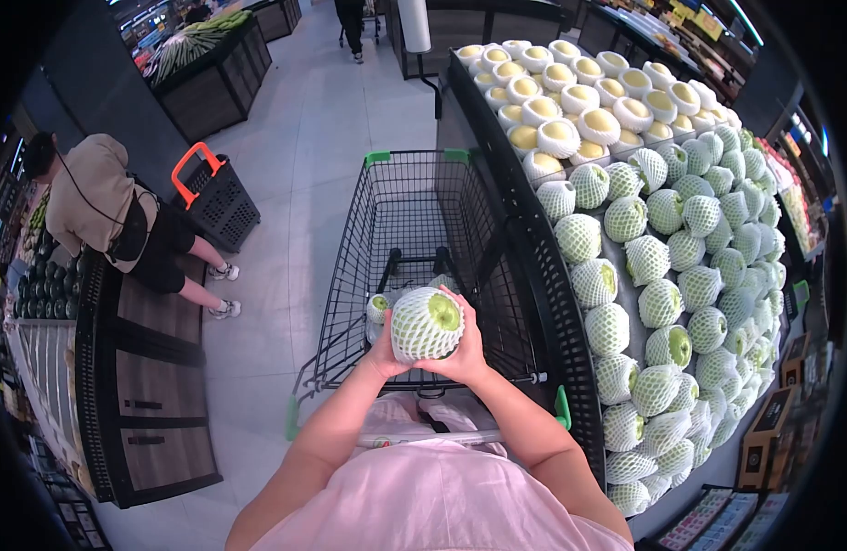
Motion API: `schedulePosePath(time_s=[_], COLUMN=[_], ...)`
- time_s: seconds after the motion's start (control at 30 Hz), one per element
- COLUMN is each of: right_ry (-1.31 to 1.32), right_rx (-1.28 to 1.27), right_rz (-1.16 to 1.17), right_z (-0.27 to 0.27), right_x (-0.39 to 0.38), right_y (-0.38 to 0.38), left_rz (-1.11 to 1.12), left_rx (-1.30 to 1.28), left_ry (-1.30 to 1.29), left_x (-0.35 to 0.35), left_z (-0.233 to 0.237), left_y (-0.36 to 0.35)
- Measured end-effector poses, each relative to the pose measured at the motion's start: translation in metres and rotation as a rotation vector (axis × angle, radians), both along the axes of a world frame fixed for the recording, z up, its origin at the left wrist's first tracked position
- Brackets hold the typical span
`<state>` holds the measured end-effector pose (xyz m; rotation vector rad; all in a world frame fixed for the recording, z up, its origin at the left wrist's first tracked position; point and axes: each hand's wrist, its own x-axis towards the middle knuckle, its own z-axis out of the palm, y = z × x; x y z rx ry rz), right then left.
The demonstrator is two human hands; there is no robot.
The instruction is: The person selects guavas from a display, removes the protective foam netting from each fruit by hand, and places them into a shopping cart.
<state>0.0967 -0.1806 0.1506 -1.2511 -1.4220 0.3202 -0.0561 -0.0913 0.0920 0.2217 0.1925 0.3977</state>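
A round green melon (428, 323) in a white foam net sits between my two hands, above the shopping cart. My left hand (384, 356) cups it from the left and below. My right hand (466, 347) holds its right side, with fingers wrapped behind it. Beneath, the black wire cart (409, 197) with green corners stands in front of me. Another netted green fruit (377, 308) shows inside the cart to the left of the held melon; my hands and the melon hide part of the cart's contents.
To my right a sloped display stand (524, 248) bears several netted green melons (648, 259) and yellow melons (598, 124). A person (97, 197) bends over a produce counter (166, 395) at left, beside a black basket (223, 207) with an orange handle. Someone else walks far ahead.
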Motion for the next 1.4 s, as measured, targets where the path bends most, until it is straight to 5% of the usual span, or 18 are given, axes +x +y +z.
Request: schedulePosePath(time_s=[0.23,0.3,0.47,0.6,0.73,0.83,0.87,1.0,1.23,1.4], right_ry=[-0.019,0.313,1.140,1.847,1.783,1.466,1.248,0.170,0.104,0.295], right_rx=[0.008,-0.050,-0.258,-0.474,-0.594,-0.665,-0.661,-0.640,-0.831,-0.809], right_rz=[-0.077,-0.009,0.307,0.540,0.634,0.429,0.362,-0.014,0.005,0.064], right_z=[-0.008,-0.001,-0.027,-0.006,-0.013,-0.024,-0.024,-0.018,-0.018,-0.032], right_x=[0.001,-0.004,0.010,0.020,0.029,0.024,0.022,0.015,0.024,0.034], right_y=[-0.004,-0.003,0.006,0.007,0.011,0.012,0.011,0.005,0.005,0.007], left_rz=[-0.028,-0.029,-0.209,-0.178,-0.027,0.024,0.041,-0.088,-0.167,-0.274], left_rx=[-0.004,-0.027,0.457,0.580,0.439,0.379,0.381,0.914,0.695,0.473], left_ry=[0.070,0.038,0.294,0.789,0.803,0.679,0.540,0.682,0.425,0.401], left_x=[0.004,0.008,0.000,-0.013,-0.010,-0.008,-0.008,-0.005,0.004,0.016], left_z=[0.006,0.009,0.045,0.029,0.033,0.036,0.030,0.038,0.011,0.000], left_y=[-0.003,-0.003,0.006,0.022,0.021,0.019,0.018,0.011,0.017,0.038])
